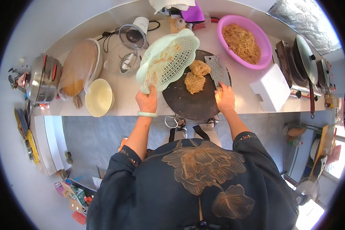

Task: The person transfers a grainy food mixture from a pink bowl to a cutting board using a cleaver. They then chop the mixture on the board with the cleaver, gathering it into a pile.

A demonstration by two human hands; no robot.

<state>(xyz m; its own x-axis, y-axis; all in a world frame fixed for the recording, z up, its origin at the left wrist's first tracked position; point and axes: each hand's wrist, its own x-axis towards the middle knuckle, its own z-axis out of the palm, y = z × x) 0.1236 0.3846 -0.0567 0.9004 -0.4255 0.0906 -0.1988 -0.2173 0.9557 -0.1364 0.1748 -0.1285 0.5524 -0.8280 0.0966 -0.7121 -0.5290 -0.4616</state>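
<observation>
My left hand (148,100) grips the rim of a pale green plastic colander (168,61), which is tilted over the left part of a round dark chopping board (187,100). Orange-brown bits cling to the inside of the colander. Two lumps of brownish, dough-like mixture, a front lump (195,83) and a back lump (200,68), rest against each other on the board. To their right is a cleaver (218,69) with its grey blade flat on the board. My right hand (225,97) is at its near end, covering the handle, with a finger reaching toward the blade.
A pink basin (244,64) of crumbly brown mixture stands at the back right. Right of the board are a white box (271,87) and a gas stove (302,93) with a lidded pan. A cream bowl (99,97), glass jar (122,61) and steel steamer (43,79) stand left.
</observation>
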